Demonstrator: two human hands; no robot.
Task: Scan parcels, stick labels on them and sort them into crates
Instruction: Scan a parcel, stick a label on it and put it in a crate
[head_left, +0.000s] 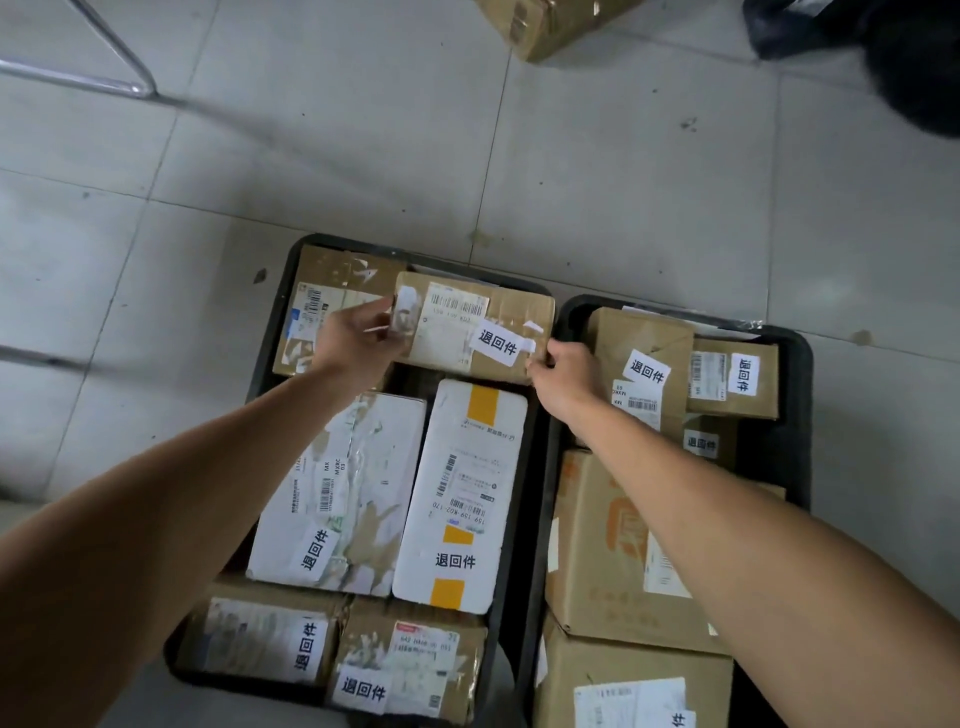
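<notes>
Step in hand: sorting. Brown parcel, already labelled, at far end of left crate, atop other boxes. Left hand and right hand grip its ends, fingers curled round edges. Next, by judgement: seat it flat, release.

Both bare forearms reach forward and down, converging slightly. The left grip has its fingers curled round the left end of a brown cardboard parcel with white labels. The right grip clasps the parcel's right edge, knuckles up, fingers curled over the corner.
</notes>
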